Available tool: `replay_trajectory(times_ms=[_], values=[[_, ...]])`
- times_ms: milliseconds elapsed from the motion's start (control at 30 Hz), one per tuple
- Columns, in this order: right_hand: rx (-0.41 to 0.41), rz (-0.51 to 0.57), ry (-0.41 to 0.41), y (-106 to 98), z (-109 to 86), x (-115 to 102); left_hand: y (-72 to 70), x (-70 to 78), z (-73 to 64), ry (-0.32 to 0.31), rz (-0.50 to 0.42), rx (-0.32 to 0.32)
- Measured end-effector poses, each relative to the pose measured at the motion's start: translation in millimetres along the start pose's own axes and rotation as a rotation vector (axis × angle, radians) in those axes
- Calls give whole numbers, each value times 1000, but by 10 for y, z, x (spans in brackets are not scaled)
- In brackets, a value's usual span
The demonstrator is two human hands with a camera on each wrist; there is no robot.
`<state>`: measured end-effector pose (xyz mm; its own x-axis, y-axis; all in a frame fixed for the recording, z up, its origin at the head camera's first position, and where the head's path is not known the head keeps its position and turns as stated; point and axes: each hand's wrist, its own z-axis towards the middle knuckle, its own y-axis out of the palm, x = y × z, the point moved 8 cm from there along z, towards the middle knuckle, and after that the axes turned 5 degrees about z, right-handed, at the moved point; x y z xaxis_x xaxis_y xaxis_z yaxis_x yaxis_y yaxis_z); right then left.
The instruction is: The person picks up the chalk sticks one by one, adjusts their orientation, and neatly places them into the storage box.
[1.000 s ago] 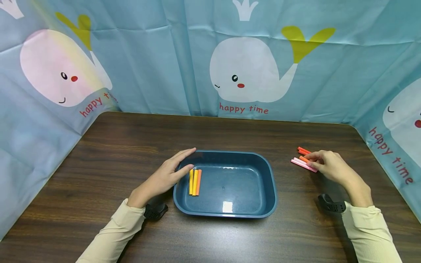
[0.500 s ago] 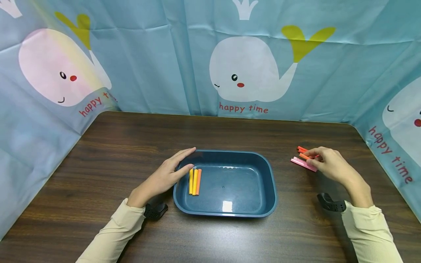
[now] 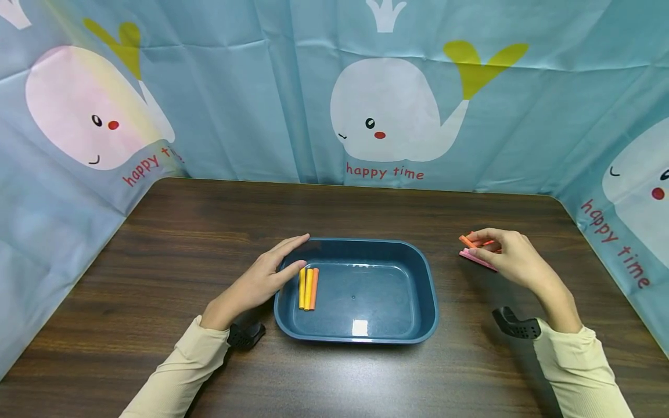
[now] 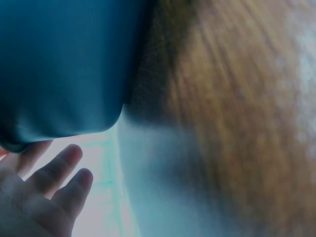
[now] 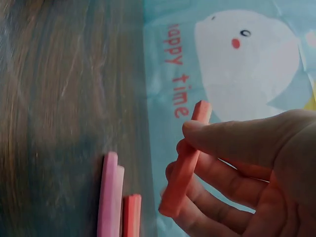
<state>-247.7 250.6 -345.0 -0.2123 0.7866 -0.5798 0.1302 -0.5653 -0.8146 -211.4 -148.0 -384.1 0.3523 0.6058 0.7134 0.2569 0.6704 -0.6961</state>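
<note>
My right hand (image 3: 509, 252) pinches an orange six-sided stick (image 5: 182, 182), crayon-like, between thumb and fingers, above the table at right. Under it lie pink sticks (image 3: 478, 259) side by side; red sticks (image 5: 132, 215) lie next to them, partly hidden by the hand in the head view. My left hand (image 3: 261, 278) rests on the back left corner of a blue plastic tray (image 3: 366, 302), its thumb over the rim and fingers stretched out along the outside. Two yellow sticks (image 3: 305, 289) and one orange stick (image 3: 314, 289) lie in a row at the tray's left end.
The dark wooden table (image 3: 209, 215) ends at the back against a blue curtain (image 3: 235, 116) printed with whales. Black wrist-worn devices (image 3: 514, 324) sit under both wrists.
The right hand has lifted the orange stick off the pile and moved slightly up and left with it. The left hand and tray stay put.
</note>
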Motion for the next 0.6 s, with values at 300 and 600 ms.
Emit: replay_trajectory(times_ms=[300, 600], values=[[6, 118, -10, 26, -47, -216, -5, 13, -1, 6, 5, 1], [27, 202, -29, 47, -72, -350, 2, 9, 1, 7, 2, -1]])
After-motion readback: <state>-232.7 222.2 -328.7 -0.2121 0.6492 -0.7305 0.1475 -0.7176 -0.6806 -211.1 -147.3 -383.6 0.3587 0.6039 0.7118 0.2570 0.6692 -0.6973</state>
